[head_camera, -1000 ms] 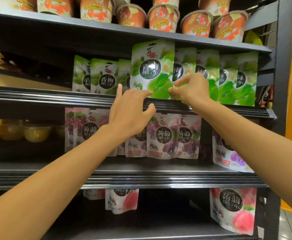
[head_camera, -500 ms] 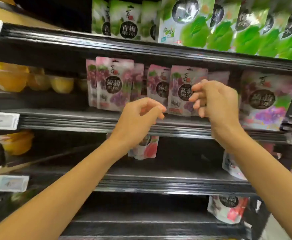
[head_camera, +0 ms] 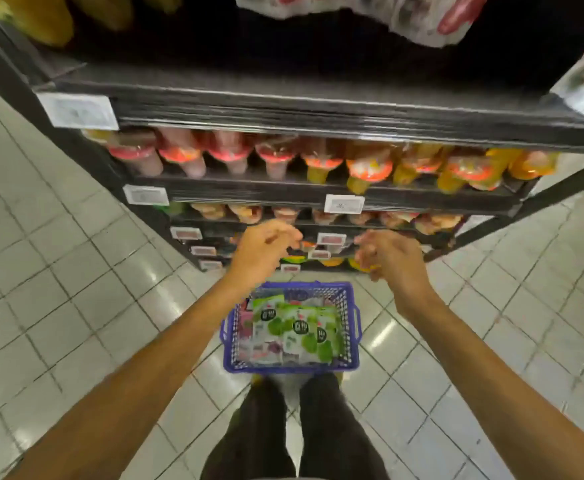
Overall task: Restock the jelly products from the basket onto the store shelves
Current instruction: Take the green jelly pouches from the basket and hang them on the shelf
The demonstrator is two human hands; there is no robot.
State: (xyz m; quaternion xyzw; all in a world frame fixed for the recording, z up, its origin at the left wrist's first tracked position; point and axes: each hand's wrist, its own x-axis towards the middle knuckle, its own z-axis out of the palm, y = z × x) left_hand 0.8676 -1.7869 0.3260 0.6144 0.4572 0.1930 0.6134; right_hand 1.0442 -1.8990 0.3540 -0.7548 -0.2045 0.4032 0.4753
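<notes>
Shelving: a tall black metal shelf unit [head_camera: 318,109] stands ahead of both hands, its tiers stepping down towards the floor.
Floor: pale grey glossy square tiles [head_camera: 58,271] spread out under the arms on either side.
Legs: the person's dark trousers [head_camera: 259,427] show straight down, nearer the body than the hands.
Basket: a blue plastic mesh shopping basket [head_camera: 351,327] sits on the tiles just in front of the feet, below and between the two hands, well apart from both.
Jelly stock: green-and-white flat jelly pouches [head_camera: 301,327] lie piled inside the basket, a few pink ones beside them on the left – none is in either hand.
Cups: rows of clear jelly cups with red and orange lids [head_camera: 318,161] fill the tiers above and beyond the hands, too blurred to read.
Left hand [head_camera: 262,251]: held out in front of the lower shelf edges, fingers loosely curled, holding nothing.
Right hand [head_camera: 392,259]: level with the left and apart from it – fingers loosely bent, holding nothing.
Labels: small white price tags [head_camera: 344,204] clip to the shelf edges just past the fingertips.
</notes>
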